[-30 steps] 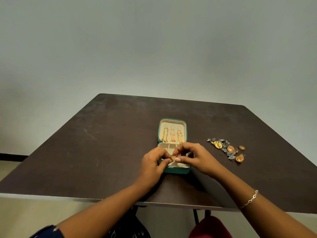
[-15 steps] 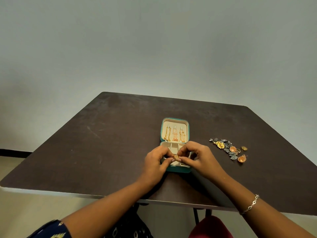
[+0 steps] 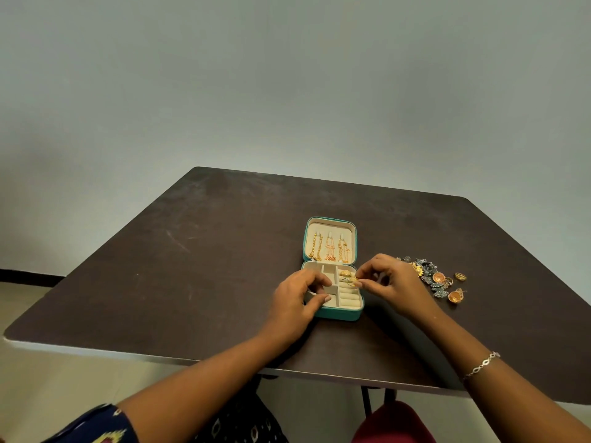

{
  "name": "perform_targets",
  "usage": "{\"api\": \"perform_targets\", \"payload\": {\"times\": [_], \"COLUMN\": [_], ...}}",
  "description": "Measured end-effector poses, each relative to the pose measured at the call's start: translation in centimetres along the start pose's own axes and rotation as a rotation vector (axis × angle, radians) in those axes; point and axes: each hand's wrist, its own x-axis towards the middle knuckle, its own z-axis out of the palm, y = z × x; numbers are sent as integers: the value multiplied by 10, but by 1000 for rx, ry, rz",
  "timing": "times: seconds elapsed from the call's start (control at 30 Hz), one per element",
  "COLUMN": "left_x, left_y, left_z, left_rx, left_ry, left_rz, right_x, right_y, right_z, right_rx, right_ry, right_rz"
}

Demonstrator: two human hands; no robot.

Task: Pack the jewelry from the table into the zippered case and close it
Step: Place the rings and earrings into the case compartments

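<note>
The right hand [image 3: 395,284] pinches a small gold jewelry piece [image 3: 351,279] just above the cream ring rolls [image 3: 349,297] of the open teal zippered case [image 3: 339,313]. The left hand [image 3: 292,303] grips its left side.

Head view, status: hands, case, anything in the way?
Left hand holds case, right hand pinches ring over it. Case open, chains in lid. Loose jewelry on table, right of case; nothing blocking.

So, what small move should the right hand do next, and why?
Probably push the gold ring down into the ring rolls: the right hand pinches it just above them, the left hand holds the case, and loose jewelry waits on the table.
</note>
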Motion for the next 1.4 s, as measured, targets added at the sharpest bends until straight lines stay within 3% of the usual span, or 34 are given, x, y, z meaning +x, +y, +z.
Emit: {"api": "perform_targets", "payload": {"times": [0.4,0.67,1.03,1.2,1.33,1.4], "left_x": [0,0,-1,0,0,-1], "left_y": [0,2,-3,-2,-4,-4], "left_z": [0,-1,0,1,1,1], "left_rx": [2,13,-2,2,0,-2], "left_ry": [-12,-14,-2,6,15,14], "left_rz": [-10,-1,9,1,17,19], "right_x": [4,-1,-13,-29,-30,-28], "right_y": [1,6,20,60,96,114], "right_z": [9,8,-8,-38,-64,-77], "right_rx": [-63,-125,-88,-117,-93,-143], "right_ry": [-45,-14,49,205,437,448], "right_rz": [12,-93,-104,-1,291,411]}}
